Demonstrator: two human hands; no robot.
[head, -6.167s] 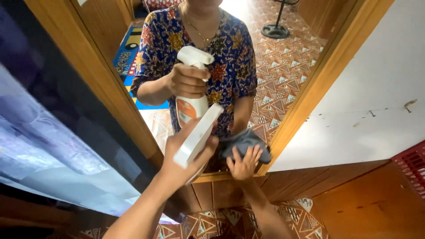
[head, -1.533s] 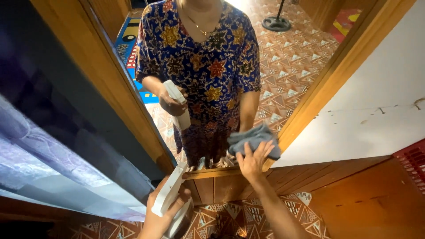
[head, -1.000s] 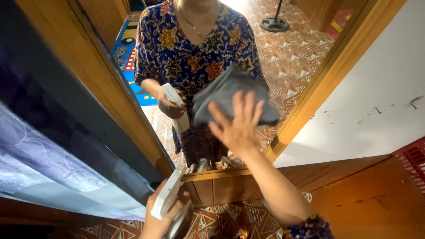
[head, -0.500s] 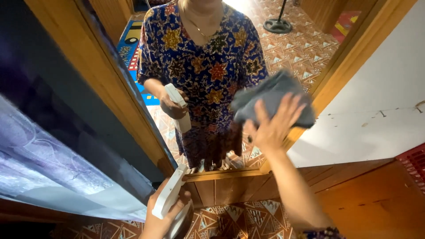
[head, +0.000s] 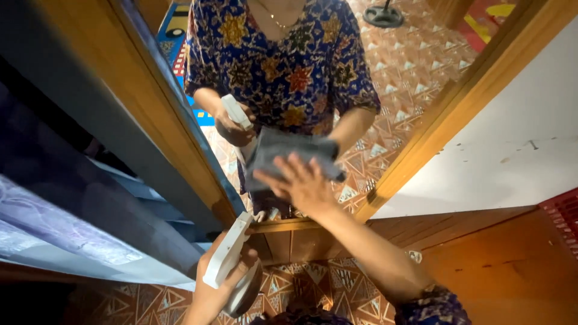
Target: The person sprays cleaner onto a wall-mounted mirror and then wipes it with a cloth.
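My right hand (head: 299, 182) presses a grey cloth (head: 283, 151) flat against the lower part of a wood-framed mirror (head: 409, 162), fingers spread over it. Low at the bottom of the view, my left hand (head: 214, 289) grips a white spray bottle (head: 227, 260) by its trigger head, held off the glass. The mirror shows my reflection in a blue flowered dress, with the bottle and cloth mirrored.
A white wall (head: 518, 150) lies to the right of the frame, a red crate edge (head: 563, 219) at far right. Blue-grey curtain fabric (head: 54, 229) hangs at the left. Patterned floor tiles (head: 289, 286) and a wooden panel (head: 500, 259) lie below.
My right hand swept the cloth up the glass, across to the right, and now back down and left near the lower edge. The left hand lowered the spray bottle and keeps it low.
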